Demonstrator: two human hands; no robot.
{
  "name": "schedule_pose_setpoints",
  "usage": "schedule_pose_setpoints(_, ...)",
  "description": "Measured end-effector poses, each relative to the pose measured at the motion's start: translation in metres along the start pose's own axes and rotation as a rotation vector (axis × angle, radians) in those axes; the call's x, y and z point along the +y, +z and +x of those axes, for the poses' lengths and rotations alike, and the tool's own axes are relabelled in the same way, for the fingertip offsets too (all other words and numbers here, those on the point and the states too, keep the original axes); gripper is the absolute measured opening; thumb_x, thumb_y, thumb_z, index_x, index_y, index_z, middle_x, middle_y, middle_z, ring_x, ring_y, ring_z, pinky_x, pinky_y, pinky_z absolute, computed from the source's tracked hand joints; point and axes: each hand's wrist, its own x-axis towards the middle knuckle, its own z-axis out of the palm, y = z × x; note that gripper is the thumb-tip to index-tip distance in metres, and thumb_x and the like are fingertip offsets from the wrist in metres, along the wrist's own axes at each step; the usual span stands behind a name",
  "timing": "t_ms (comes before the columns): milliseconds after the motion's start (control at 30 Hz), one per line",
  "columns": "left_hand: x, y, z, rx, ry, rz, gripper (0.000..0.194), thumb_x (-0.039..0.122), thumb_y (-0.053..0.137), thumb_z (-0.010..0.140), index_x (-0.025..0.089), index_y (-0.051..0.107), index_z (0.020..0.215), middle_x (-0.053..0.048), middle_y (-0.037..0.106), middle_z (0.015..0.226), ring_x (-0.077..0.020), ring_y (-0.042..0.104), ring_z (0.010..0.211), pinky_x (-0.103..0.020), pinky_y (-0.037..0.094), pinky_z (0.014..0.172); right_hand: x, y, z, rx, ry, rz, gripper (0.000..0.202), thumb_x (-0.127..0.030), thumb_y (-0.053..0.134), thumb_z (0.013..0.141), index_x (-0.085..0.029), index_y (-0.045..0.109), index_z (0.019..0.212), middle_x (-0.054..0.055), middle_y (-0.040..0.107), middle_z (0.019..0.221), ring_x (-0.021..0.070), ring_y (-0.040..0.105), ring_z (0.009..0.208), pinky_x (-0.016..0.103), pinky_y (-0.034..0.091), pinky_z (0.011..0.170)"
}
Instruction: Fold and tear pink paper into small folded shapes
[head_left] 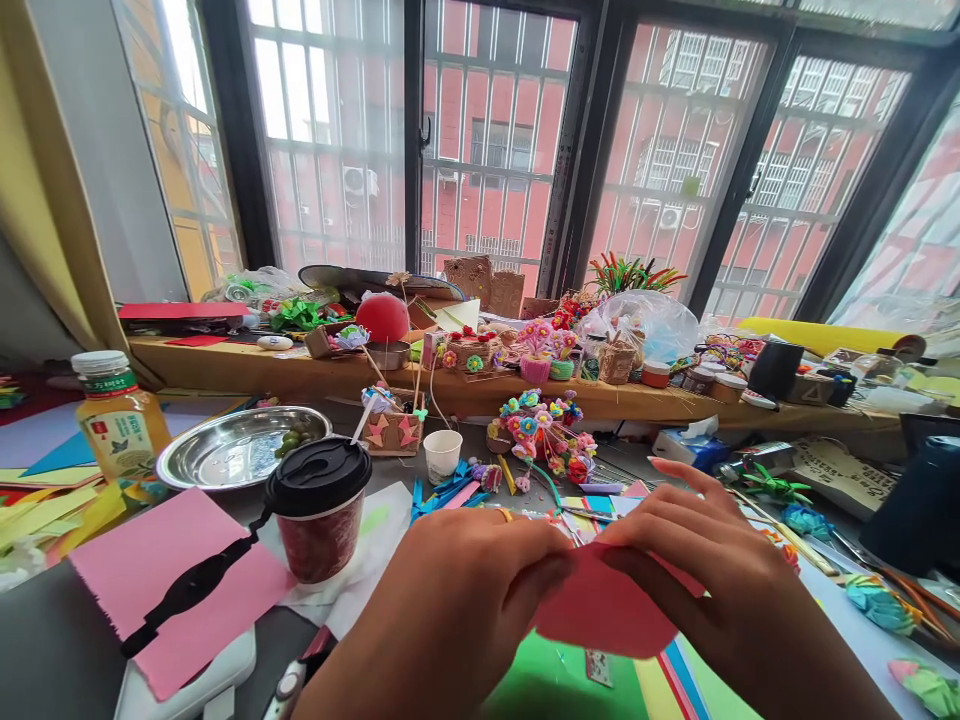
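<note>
The left hand (480,575) and right hand (694,540) both pinch a pinkish-red paper (609,615) over the messy gray tabletop (45,635), toward its near edge. 1 coffee cup (319,510) and 1 drink bottle (124,425) stand nearer the left edge. Yarn flowers (529,424) sit by the far edge, below a windowsill (225,368) and barred windows (495,150).
</note>
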Motion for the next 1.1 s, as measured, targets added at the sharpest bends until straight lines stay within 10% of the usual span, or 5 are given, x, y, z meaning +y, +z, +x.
schedule_pose_setpoints(300,-0.003,-0.006,0.007,-0.21,-0.163,-0.118,0.016,0.03,0.05,0.081,0.025,0.064,0.085,0.005,0.068,0.078,-0.012,0.06,0.071,-0.019,0.039,0.064,0.004,-0.005,0.0,-0.308,0.191,0.165,0.014,-0.019,0.048,0.082,-0.024,0.059,0.076,-0.004,0.062,0.066,0.0132,0.058,0.064,0.037,0.031,0.092)
schedule_pose_setpoints(1100,-0.004,-0.005,0.013,-0.224,-0.218,-0.221,0.016,0.022,0.054,0.076,0.023,0.07,0.075,0.006,0.069,0.068,-0.0088,0.059,0.062,-0.016,0.037,0.059,-0.008,-0.01,-0.001,-0.308,0.384,0.199,0.017,-0.028,0.05,0.08,-0.023,0.062,0.068,-0.001,0.063,0.063,0.0163,0.056,0.065,0.027,0.042,0.062)
